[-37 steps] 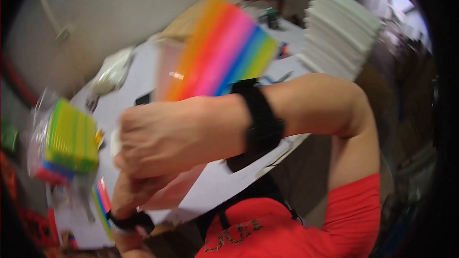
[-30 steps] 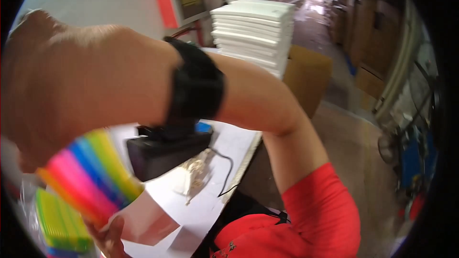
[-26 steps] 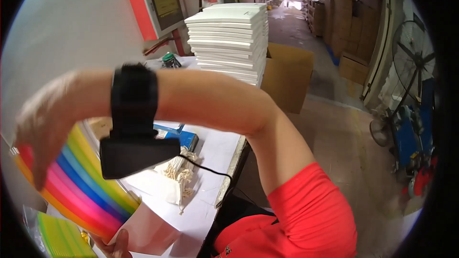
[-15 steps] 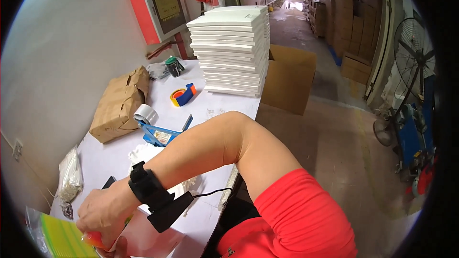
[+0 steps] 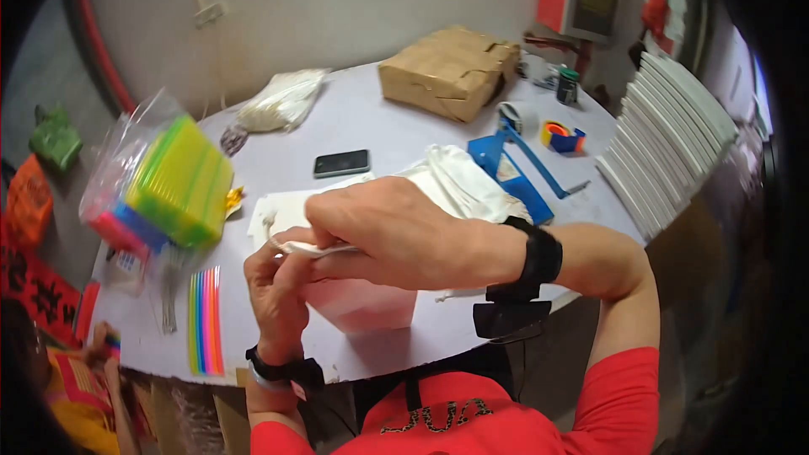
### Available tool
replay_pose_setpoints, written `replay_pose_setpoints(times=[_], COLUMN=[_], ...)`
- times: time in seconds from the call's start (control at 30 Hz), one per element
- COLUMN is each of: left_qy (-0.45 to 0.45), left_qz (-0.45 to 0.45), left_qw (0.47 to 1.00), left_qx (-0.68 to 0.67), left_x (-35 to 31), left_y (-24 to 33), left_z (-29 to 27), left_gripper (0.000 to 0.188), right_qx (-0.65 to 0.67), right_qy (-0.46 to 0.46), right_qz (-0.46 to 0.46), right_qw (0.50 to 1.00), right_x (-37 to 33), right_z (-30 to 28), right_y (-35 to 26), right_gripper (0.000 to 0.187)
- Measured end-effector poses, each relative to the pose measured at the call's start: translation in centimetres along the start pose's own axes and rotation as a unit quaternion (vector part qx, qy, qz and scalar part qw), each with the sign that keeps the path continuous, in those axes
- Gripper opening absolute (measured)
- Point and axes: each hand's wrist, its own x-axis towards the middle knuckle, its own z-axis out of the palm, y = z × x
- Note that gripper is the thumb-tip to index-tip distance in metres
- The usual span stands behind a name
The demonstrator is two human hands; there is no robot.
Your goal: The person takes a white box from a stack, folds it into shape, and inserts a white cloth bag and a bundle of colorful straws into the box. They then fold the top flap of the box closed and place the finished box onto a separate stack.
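Observation:
My left hand point(image 5: 280, 297) and my right hand point(image 5: 396, 227) meet over the table's near part. Both are closed on a narrow white cloth strip point(image 5: 318, 248), with a cord-like end point(image 5: 270, 217) sticking up by the left fingers. My right hand hides much of the strip. A pale pink, box-like thing point(image 5: 366, 307) stands just below the hands; its upper part is covered. Behind my right hand lies a heap of white cloth with cords point(image 5: 459, 181). White flat pieces point(image 5: 265, 211) lie beyond my left hand.
A phone point(image 5: 341, 163), brown paper parcel point(image 5: 451, 72), blue metal tool point(image 5: 522, 168) and tape rolls point(image 5: 560, 136) lie farther back. At left are bagged colourful plastic pieces point(image 5: 181, 181) and a row of coloured sticks point(image 5: 205, 320). A tall white stack point(image 5: 666, 143) stands right; another person point(image 5: 84, 388) sits left.
The view has swung left and down toward the table. My hands, earlier low beside the coloured plastic pieces, now meet in mid-view with the white strip between them.

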Motion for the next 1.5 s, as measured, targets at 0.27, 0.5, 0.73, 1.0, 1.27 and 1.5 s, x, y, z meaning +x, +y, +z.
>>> replay_pose_setpoints(times=[0.27, 0.5, 0.73, 1.0, 1.27, 1.5], left_qy=[0.019, -0.024, -0.012, -0.117, -0.131, -0.133], left_qz=[0.144, 0.228, 0.361, 0.371, 0.335, 0.324], left_qw=[0.975, 0.831, 0.687, 0.621, 0.612, 0.622], left_qx=[0.166, 0.506, 0.63, 0.68, 0.705, 0.7], left_x=[-0.6, -1.2, -0.2, -0.6, -0.1, 0.0], left_y=[0.5, 2.0, 2.8, 1.5, 1.7, 1.8], left_z=[-0.2, -1.5, 0.6, 2.3, 3.1, 3.3], left_gripper=[0.015, 0.015, 0.014, 0.03, 0.029, 0.027], right_qx=[-0.135, 0.017, -0.009, 0.184, 0.652, 0.726], right_qy=[0.107, 0.05, -0.062, -0.025, 0.065, 0.106], right_qz=[-0.153, -0.036, 0.075, 0.102, 0.235, 0.198], right_qw=[0.973, 0.998, 0.995, 0.977, 0.718, 0.65], right_x=[-1.0, -2.4, -2.0, -3.4, -9.1, -6.4], right_z=[0.6, 1.1, 0.1, 0.4, 6.0, 4.6], right_y=[0.8, 1.7, 1.1, 2.0, 5.2, 2.7], right_gripper=[0.016, 0.013, 0.015, 0.02, 0.045, 0.043])
